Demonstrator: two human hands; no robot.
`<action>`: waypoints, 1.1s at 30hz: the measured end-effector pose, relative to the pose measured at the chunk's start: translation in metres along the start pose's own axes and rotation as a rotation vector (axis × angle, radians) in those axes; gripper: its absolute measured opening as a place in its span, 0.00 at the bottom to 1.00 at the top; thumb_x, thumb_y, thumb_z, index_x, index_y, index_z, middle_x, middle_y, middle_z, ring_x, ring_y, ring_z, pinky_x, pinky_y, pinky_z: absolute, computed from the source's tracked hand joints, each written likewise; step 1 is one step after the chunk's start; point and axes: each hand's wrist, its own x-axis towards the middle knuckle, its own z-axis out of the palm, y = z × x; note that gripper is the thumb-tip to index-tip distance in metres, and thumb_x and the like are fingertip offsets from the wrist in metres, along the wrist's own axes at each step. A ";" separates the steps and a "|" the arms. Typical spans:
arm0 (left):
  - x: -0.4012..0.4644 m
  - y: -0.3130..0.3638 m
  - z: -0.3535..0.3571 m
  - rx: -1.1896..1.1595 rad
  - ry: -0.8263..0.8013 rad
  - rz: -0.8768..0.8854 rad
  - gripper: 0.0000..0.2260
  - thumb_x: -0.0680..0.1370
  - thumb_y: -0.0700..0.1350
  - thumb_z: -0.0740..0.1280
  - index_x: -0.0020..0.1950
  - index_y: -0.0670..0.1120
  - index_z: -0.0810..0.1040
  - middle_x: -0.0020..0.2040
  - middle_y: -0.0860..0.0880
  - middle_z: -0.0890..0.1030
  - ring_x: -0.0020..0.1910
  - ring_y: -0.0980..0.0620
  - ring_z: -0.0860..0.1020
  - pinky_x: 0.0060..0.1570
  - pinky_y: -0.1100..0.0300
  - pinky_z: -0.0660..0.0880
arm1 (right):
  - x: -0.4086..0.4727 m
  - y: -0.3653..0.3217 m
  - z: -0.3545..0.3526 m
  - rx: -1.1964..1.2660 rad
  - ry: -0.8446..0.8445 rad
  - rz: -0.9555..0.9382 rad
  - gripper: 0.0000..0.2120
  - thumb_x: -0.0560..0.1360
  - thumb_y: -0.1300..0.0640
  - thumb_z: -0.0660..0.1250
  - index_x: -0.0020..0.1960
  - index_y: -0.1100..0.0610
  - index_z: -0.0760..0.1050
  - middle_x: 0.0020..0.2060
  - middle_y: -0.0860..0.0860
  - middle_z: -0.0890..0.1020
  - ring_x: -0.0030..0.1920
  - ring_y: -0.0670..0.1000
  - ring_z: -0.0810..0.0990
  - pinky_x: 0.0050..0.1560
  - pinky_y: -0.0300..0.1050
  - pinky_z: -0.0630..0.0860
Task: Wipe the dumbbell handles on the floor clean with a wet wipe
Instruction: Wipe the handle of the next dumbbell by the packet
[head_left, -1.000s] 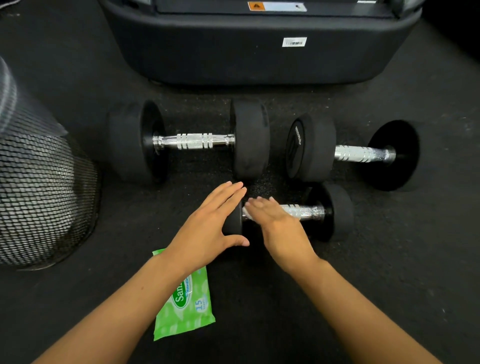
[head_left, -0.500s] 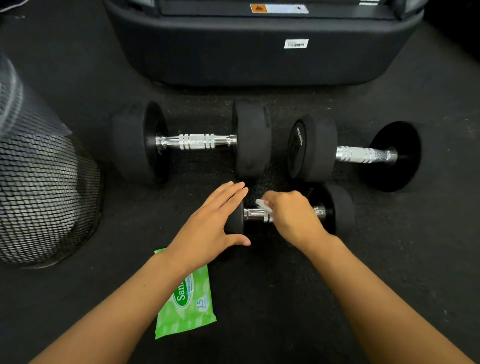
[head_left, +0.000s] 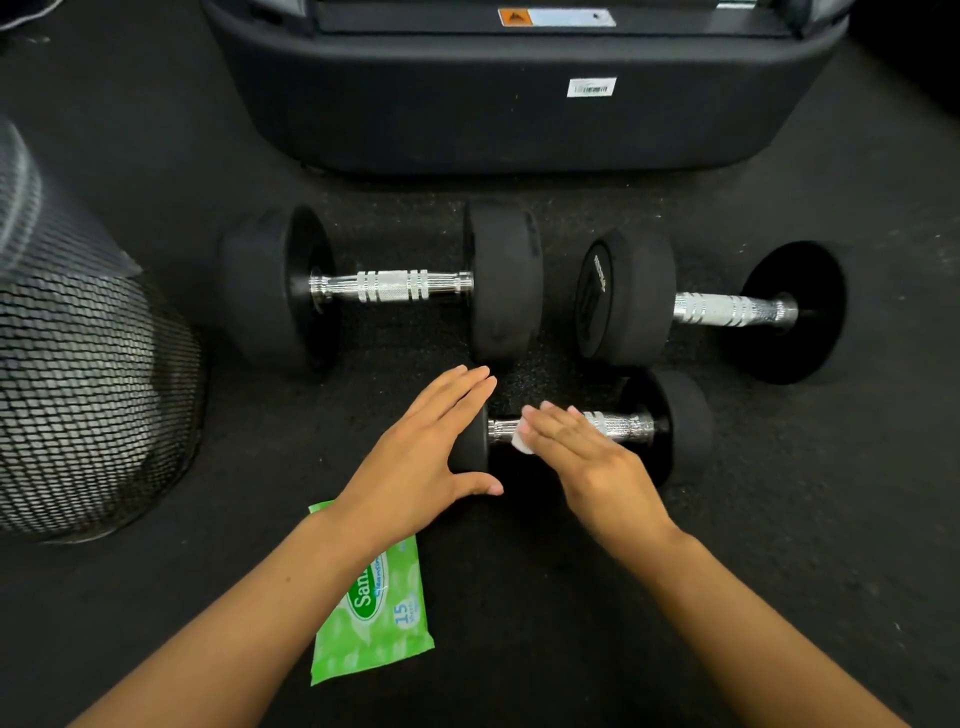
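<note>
1. Mesh basket (head_left: 78, 395) of black wire stands at the left edge of the dark floor (head_left: 831, 519), its contents too blurred to make out.
2. Green wipes pack (head_left: 371, 603) lies flat on the floor near the lower middle, partly under the left forearm.
3. Large dumbbell (head_left: 384, 286) rests on its side behind the hands, its ribbed chrome handle bare between two black weights.
4. Left hand (head_left: 421, 457), fingers straight and together, lies flat over the left weight of the small dumbbell (head_left: 670, 423), with the thumb spread along the weight's near side.
5. Right hand (head_left: 587, 457), fingers straight and close together, presses a folded white wipe (head_left: 521, 440) onto the left part of the small dumbbell's chrome handle; only a corner of the wipe shows beneath the fingertips.
6. Second large dumbbell (head_left: 717, 306) lies toward the right edge of the floor, just beside the first, with its near weight just behind the small dumbbell.
7. Black machine base (head_left: 519, 119) with a barcode sticker (head_left: 592, 87) and an orange warning label (head_left: 515, 17) runs along the far edge.
</note>
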 end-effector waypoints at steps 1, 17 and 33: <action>0.000 0.000 0.000 0.005 0.005 0.001 0.42 0.66 0.54 0.75 0.74 0.51 0.57 0.71 0.64 0.53 0.72 0.66 0.47 0.66 0.77 0.44 | 0.003 0.000 0.002 -0.009 0.019 0.019 0.19 0.74 0.65 0.54 0.61 0.63 0.75 0.60 0.58 0.77 0.62 0.58 0.75 0.62 0.56 0.70; 0.000 0.000 0.001 -0.006 -0.003 -0.012 0.42 0.65 0.53 0.75 0.74 0.51 0.57 0.73 0.62 0.55 0.71 0.68 0.46 0.66 0.77 0.44 | 0.017 -0.017 0.015 0.069 0.051 0.052 0.18 0.73 0.63 0.54 0.58 0.65 0.76 0.55 0.59 0.80 0.57 0.57 0.78 0.66 0.52 0.66; 0.001 0.000 -0.001 -0.008 -0.028 -0.018 0.42 0.66 0.53 0.75 0.74 0.53 0.56 0.72 0.64 0.52 0.71 0.69 0.45 0.65 0.77 0.43 | 0.048 -0.010 -0.022 0.160 -0.233 0.195 0.18 0.70 0.56 0.51 0.47 0.59 0.78 0.41 0.54 0.81 0.42 0.57 0.79 0.42 0.50 0.74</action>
